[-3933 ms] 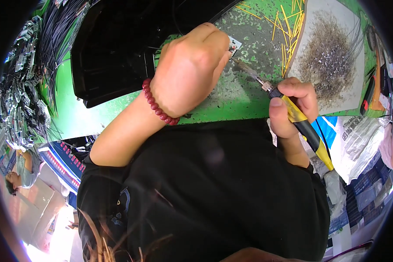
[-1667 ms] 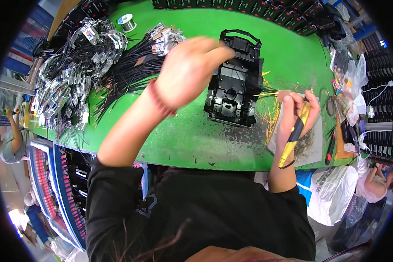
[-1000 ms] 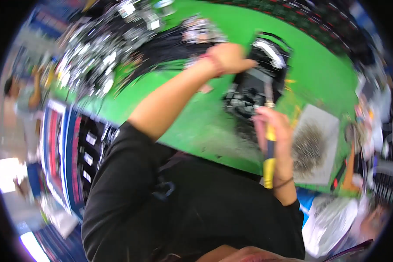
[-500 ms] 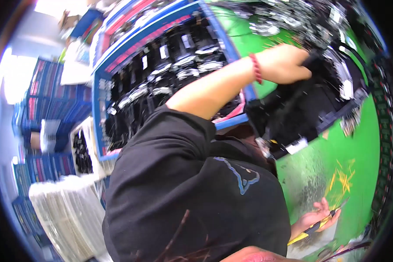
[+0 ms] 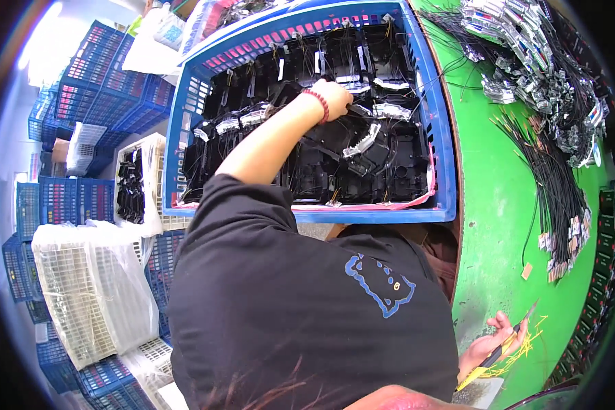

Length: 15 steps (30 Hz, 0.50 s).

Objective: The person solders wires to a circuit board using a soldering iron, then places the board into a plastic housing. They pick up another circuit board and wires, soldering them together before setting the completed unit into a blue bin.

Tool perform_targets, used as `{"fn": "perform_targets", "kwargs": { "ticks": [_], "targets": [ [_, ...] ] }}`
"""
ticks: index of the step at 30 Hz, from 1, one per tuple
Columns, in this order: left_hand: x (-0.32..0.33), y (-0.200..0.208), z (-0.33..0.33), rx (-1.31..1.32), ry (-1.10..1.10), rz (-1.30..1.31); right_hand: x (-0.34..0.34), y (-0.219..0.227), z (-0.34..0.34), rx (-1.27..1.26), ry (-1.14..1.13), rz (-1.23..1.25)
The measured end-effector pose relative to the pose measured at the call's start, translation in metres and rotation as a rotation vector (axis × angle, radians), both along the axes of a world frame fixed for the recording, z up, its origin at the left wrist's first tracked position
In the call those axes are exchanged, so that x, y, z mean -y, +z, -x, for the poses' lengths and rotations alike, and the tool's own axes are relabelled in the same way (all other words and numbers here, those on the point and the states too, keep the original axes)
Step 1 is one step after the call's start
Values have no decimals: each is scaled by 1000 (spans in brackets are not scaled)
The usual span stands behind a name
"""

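Note:
My left hand [image 5: 331, 101], with a dark red beaded bracelet, reaches into a blue plastic crate [image 5: 446, 150]. Its fingers are closed on the edge of a black plastic housing [image 5: 321, 142], which lies askew on other housings and has a clear connector piece [image 5: 362, 141] and dark wires on it. Part of that grip is hidden by the hand itself. Low on the right, my right hand [image 5: 488, 345] holds a slim yellow-and-black tool [image 5: 493, 355] with a pointed metal tip, above the green table [image 5: 492, 239].
Bundles of black wires [image 5: 557, 198] and a heap of clear connectors [image 5: 547, 82] lie on the table. Yellow scraps [image 5: 526, 342] are beside my right hand. Stacked blue crates [image 5: 75, 205] and white plastic-wrapped crates [image 5: 82, 294] stand at left.
My left hand has carried the black housing leftward from over the green table into the blue crate. My right hand still holds the pointed tool. The view has shifted.

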State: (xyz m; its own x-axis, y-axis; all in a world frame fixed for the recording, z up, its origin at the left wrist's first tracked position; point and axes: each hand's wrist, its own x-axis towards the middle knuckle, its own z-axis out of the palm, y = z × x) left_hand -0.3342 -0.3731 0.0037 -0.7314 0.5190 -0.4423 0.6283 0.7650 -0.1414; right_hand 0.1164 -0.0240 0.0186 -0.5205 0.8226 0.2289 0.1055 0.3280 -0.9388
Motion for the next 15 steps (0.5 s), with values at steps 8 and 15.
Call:
{"fn": "perform_targets", "kwargs": {
  "ticks": [8,15],
  "targets": [
    [31,8,-108,-91,568,-313,-9,1,-11,54,-80,9],
    [48,-38,-140,-262,592,-1008,-7,-7,-8,25,24,-91]
  ]
}}
